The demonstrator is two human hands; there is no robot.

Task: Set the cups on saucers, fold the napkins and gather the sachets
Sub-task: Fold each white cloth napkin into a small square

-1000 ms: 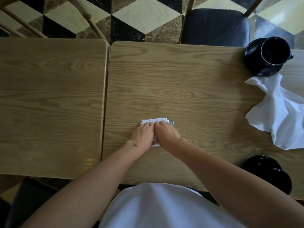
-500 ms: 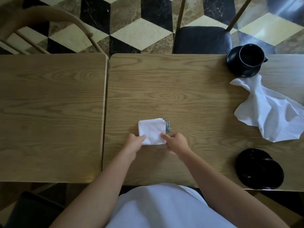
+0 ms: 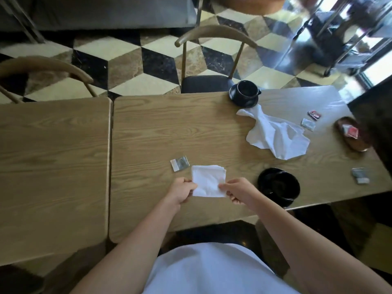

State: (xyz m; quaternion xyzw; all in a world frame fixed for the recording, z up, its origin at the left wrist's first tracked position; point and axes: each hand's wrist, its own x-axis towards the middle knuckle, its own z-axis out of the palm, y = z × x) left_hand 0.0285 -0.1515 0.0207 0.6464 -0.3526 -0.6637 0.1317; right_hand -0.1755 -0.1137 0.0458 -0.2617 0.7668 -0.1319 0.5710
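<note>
The left hand (image 3: pixel 181 190) pinches the near left corner of the folded napkin (image 3: pixel 208 180), and the right hand (image 3: pixel 238 190) pinches its near right corner, so the square sits between them on the table (image 3: pixel 148 132). Held only at the near edge, the far layers could fan open and undo the fold if it is lifted or tugged unevenly. A grey sachet (image 3: pixel 179 163) lies just beyond its far left corner and could be dragged along. Further right, the crumpled napkin (image 3: pixel 277 136) lies unfolded, near the cup (image 3: pixel 247 91) on its saucer (image 3: pixel 244 100); a careless sweep there might knock it.
</note>
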